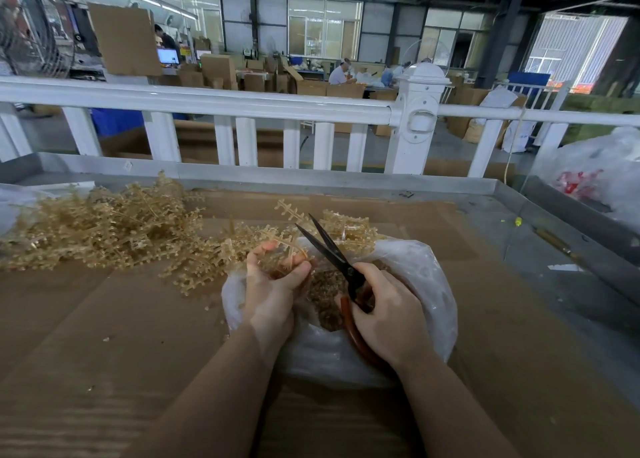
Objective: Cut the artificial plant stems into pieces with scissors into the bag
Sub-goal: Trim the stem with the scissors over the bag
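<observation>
My left hand grips a bunch of golden artificial plant stems over the open mouth of a clear plastic bag. My right hand holds scissors by their reddish-brown handles, the black blades parted and pointing up-left beside the held stems. Cut golden pieces lie inside the bag between my hands. A large heap of uncut stems lies on the cardboard to the left.
Brown cardboard covers the metal-rimmed table. A white railing runs across the back. Another plastic bag with red contents sits at the far right. A small yellow item lies on the table's grey right side.
</observation>
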Available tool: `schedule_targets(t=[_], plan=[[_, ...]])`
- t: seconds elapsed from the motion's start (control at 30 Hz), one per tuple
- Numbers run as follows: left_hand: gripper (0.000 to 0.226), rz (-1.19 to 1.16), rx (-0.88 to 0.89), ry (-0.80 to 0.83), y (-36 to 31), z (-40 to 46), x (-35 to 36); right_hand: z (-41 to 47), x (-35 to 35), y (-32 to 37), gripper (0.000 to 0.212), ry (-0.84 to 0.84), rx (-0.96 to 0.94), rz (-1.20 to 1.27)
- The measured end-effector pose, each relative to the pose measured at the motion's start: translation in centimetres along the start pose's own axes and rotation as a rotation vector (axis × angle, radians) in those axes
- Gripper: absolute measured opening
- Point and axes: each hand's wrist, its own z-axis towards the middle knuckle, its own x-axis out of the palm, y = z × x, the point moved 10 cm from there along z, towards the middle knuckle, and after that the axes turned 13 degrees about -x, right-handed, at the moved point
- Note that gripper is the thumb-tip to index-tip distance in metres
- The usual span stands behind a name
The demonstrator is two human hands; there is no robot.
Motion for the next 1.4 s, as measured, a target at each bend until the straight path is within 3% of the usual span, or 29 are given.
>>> schedule_targets(t=[0.47, 0.9, 1.03, 1.4], plan=[[0.038, -0.077, -0.085, -0.044, 0.4, -0.3, -0.3, 0.3, 0.5, 1.0, 0.054, 0.090, -0.063, 0.003], [0.032, 0.009, -0.151, 0.024, 0.9, -0.7, 0.9, 0.4, 0.7, 1.2, 0.046, 0.078, -0.076, -0.017], [0.042, -0.005, -0.172, 0.013, 1.0, -0.7, 0.8, 0.5, 1.1, 1.4, 0.044, 0.118, -0.090, -0.062], [0.033, -0.024, -0.208, -0.015, 1.3, -0.1, 0.1, 0.7, 0.8, 1.8, 0.039, 0.099, -0.104, -0.106]])
